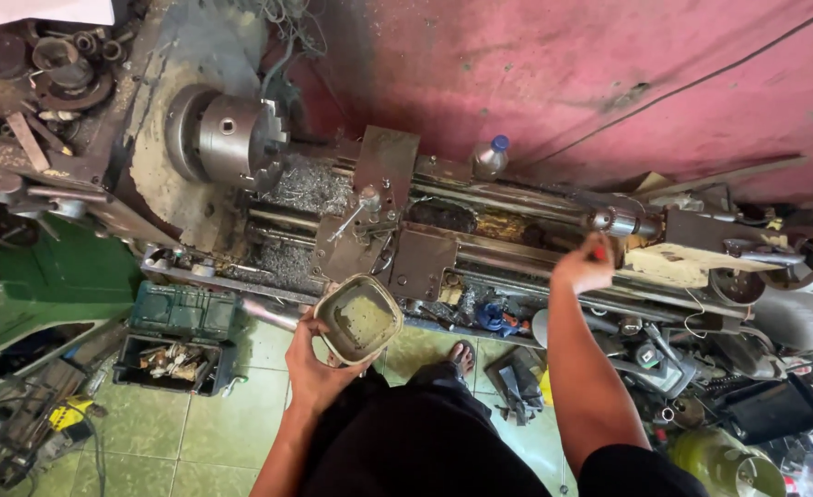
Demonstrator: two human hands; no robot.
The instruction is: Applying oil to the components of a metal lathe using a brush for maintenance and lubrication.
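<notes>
Left hand, fingers curled round a grimy square olive plastic tub, keeps it level beside the grey metal lathe. Right hand pinches a small red tool fingertip-close to the tailstock drill chuck.

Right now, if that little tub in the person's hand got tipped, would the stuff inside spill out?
Probably yes. The tub is open-topped and holds what looks like murky liquid, so a tilt would likely slop it out. The left hand holds it alone by the rim, so it seems fairly light. Its grimy walls may be slippery.
</notes>
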